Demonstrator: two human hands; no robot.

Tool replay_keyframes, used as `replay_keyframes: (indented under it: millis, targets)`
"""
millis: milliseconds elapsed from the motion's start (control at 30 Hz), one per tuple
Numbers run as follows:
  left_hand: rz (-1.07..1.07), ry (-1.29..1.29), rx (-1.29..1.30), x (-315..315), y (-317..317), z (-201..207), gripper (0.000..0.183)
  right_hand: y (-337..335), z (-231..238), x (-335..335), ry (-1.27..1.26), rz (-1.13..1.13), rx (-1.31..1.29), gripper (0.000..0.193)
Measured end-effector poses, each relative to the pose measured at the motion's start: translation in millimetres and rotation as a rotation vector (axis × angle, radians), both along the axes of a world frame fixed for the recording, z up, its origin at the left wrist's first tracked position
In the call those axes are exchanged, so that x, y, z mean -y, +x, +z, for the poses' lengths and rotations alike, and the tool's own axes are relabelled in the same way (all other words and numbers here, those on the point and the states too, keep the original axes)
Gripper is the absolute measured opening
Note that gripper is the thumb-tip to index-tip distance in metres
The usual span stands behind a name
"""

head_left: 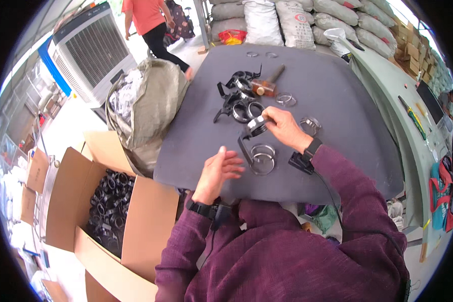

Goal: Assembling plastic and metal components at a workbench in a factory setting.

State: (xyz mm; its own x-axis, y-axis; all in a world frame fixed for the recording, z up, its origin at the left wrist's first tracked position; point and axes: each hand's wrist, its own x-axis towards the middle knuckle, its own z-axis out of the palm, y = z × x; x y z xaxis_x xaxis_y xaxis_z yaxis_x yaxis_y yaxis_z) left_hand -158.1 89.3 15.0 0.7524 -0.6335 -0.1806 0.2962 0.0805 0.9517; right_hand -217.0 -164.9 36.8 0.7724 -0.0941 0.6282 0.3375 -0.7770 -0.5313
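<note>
My right hand (pixel 288 129) is closed on a black ring-shaped part (pixel 256 127) with a long flat arm that slants down toward me. My left hand (pixel 217 173), fingers stretched out, holds nothing and hovers near the table's front edge, left of that arm. Just below the held part lie silvery rings (pixel 263 167), overlapping. More thin rings (pixel 309 126) rest right of my right hand, and others (pixel 286 99) beyond it. Farther back is a cluster of black ring parts (pixel 240 95) with similar arms. Beside it lies a mallet (pixel 265 87) with an orange-brown head.
The grey padded table (pixel 347 156) fills the middle. An open cardboard box (pixel 148 226) full of black ring parts stands at the left, below a large woven sack (pixel 158 108). A side bench (pixel 387 105) runs along the right. A person (pixel 153 25) walks behind the table's far left.
</note>
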Motion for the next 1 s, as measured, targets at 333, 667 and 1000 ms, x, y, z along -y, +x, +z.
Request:
replay_keyframes:
  millis: [333,667,1000]
  targets:
    - [-0.101,-0.323,-0.187,-22,-36,-16,0.026,-26,-4,-28,-0.149,0.165,-0.228,0.056]
    - [0.044,-0.043,0.118,-10,6,-4,0.021,-39,-29,-46,-0.483,0.011,-0.631,0.065]
    - [-0.144,0.398,0.733,61,85,-19,0.025,-32,-9,-7,-0.414,-0.396,-0.509,0.066]
